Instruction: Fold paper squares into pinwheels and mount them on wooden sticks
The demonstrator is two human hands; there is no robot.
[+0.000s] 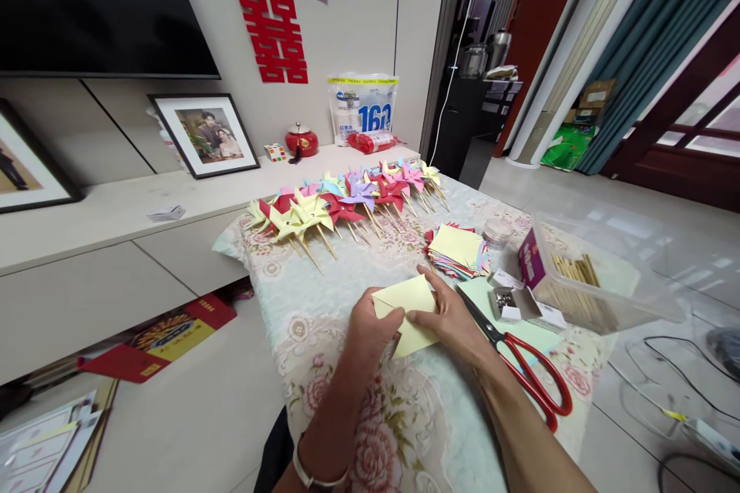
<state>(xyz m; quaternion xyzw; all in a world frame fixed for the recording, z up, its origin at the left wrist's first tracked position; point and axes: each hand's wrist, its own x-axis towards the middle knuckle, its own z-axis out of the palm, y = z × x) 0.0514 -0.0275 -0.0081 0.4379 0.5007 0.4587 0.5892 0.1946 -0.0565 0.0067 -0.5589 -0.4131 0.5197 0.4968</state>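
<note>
Between both hands is a pale yellow square of paper [412, 296] with cut slits or creases running toward its middle. My left hand [373, 323] grips its left side, thumb pressed on top near the centre. My right hand [448, 316] pinches the right side, its thumb close to the other one. Just right of my right hand lie red-handled scissors [520, 358], blades pointing away, partly over a pale green sheet [537, 335]. A stack of coloured paper squares [459, 249] sits beyond my right hand. Finished paper pinwheels [347, 204] on sticks lie in rows at the table's far side.
A clear plastic box [613, 293] with wooden sticks [578, 273] stands at the right edge. Beside it are an open small box of metal pins [506, 302] and a round clear container [497, 231]. A floral cloth [324, 323] covers the table; a cabinet [213, 204] adjoins behind.
</note>
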